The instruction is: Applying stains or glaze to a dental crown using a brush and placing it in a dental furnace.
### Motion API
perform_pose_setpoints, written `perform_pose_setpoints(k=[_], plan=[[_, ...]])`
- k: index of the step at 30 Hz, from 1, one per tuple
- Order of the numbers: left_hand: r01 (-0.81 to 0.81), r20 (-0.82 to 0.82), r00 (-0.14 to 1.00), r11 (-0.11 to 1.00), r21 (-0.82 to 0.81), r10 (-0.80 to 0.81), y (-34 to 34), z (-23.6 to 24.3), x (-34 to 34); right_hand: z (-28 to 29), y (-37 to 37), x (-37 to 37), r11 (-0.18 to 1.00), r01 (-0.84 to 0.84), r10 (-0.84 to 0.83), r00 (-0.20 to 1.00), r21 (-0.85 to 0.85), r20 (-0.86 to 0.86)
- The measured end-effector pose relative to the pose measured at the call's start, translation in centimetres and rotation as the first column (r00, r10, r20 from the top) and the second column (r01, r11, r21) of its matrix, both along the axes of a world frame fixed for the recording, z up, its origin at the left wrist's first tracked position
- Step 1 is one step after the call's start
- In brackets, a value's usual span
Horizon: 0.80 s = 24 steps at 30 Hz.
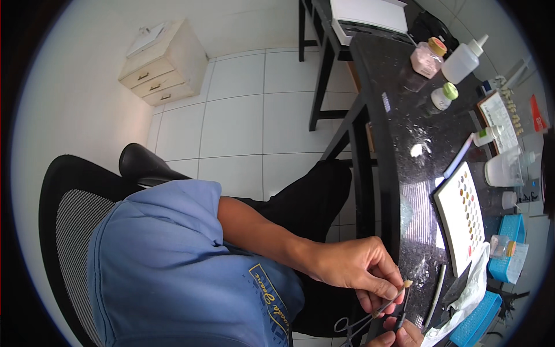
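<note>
My left hand [369, 267] is closed on a pair of scissor-handled metal forceps [356, 324], their ringed handles hanging below it. At their tip, by my fingertips, is a small ivory piece [408, 284], resembling a tooth. My right hand [402, 334], partly cut off at the lower edge, grips a thin tool [401, 320] with a dark handle, its tip close to the ivory piece. To the right on the black table [404, 133] lie a white palette [458, 214] with coloured dabs, a thin rod [433, 298] and a crumpled white cloth [469, 289].
Bottles [461, 62], jars [444, 96] and a lilac stick [458, 156] stand or lie along the table. Blue baskets [475, 318] line the right side. Behind are an open white case [370, 17], a drawer cabinet [162, 63] and the tiled floor. I sit on a black chair [72, 231].
</note>
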State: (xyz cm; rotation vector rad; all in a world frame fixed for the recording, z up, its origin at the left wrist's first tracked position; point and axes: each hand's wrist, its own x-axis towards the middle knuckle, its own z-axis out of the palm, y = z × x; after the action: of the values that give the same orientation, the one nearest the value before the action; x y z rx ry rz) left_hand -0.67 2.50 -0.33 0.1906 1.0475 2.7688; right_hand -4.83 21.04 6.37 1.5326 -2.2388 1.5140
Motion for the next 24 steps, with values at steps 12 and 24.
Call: perform_pose_setpoints(k=[12, 24], plan=[[-0.13, 0.055, 0.988, 0.977, -0.171, 0.142, 0.9, 0.2, 0.0, -0.4, 5.4, 1.3, 0.907, 0.212, -0.292, 0.939, -0.364, -0.183], [-0.306, -0.214, 0.946, 0.892, -0.332, 0.245, 0.9, -1.3, -0.2, 0.6, 33.4, 10.1, -0.272, 0.874, -0.893, -0.385, -0.402, -0.233]])
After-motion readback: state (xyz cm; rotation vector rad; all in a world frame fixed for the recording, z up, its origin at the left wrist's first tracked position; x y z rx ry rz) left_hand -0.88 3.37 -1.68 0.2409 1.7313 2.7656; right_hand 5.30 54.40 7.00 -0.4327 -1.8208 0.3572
